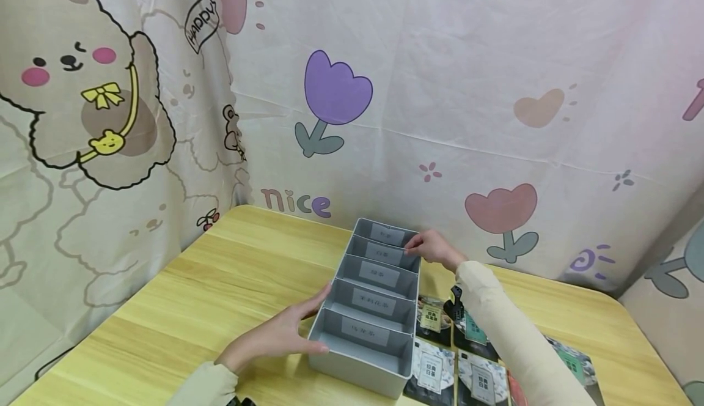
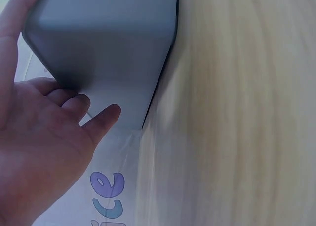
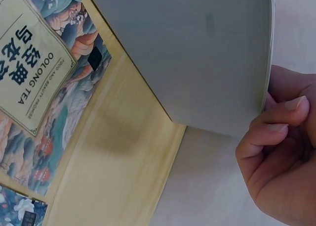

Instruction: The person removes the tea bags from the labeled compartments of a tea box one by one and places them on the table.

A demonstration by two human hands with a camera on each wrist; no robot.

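A long grey storage box [image 1: 360, 374], split by dividers into several compartments with white labels, stands on the table. My left hand [image 1: 275, 335] holds its near left corner, thumb at the front rim and fingers along the left side. In the left wrist view the fingers [image 2: 103, 119] bend against the box's outer wall [image 2: 113, 63]. My right hand [image 1: 437, 250] pinches at the far right rim, by the end of a divider [image 1: 379, 247]; I cannot tell whether it grips rim or divider. Curled right fingers [image 3: 269, 139] show beside the grey wall [image 3: 197, 58].
Several flat tea packets lie right of the box, among them white-and-grey ones [image 1: 431, 372] and a green-labelled one [image 1: 474, 331]. An oolong tea packet [image 3: 39, 63] shows close in the right wrist view. Behind the wooden table [image 1: 236, 271] hangs a printed curtain [image 1: 407, 167].
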